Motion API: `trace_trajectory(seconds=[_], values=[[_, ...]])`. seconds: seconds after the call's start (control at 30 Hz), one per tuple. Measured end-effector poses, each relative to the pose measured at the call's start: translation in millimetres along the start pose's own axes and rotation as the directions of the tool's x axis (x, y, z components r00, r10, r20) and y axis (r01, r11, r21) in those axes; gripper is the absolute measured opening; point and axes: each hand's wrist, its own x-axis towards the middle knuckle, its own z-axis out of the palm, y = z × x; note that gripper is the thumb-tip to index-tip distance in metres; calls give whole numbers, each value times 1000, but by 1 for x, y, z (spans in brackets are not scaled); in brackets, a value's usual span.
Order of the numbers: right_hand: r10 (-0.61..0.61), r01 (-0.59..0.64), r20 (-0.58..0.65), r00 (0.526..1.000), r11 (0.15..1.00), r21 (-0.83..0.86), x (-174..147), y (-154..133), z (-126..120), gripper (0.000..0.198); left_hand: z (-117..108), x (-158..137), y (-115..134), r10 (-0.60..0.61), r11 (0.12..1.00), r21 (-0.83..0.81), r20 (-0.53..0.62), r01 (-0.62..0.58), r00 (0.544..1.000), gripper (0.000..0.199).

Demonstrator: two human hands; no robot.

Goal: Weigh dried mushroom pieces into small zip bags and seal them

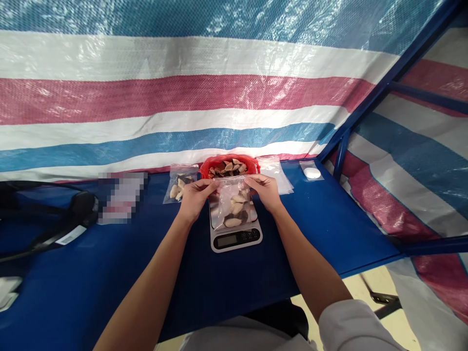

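The clear zip bag [233, 204] hangs between both hands over the kitchen scale [236, 233] — its bottom resting on the platform, its mouth uppermost. The left hand [193, 197] pinches the top-left corner, fingers closed on the plastic; the right hand [266, 191] pinches the top-right corner the same way. The bag's long axis runs top to bottom, away from the grips. Pale and dark shell pieces [234, 207] sit inside — behind it stands a red bowl [229, 166] of the same pieces.
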Motion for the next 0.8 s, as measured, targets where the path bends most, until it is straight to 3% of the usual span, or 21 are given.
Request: trace_trajectory(seconds=[0.43, 0.8], values=[[-16, 17, -38, 999, 1000, 12, 0, 3, 0, 36, 6, -1, -2, 5, 1000, -22, -53, -7, 999, 40], [-59, 59, 11, 998, 998, -29, -2, 3, 3, 38, 8, -3, -3, 160, 986, 64, -96, -155, 982, 32]])
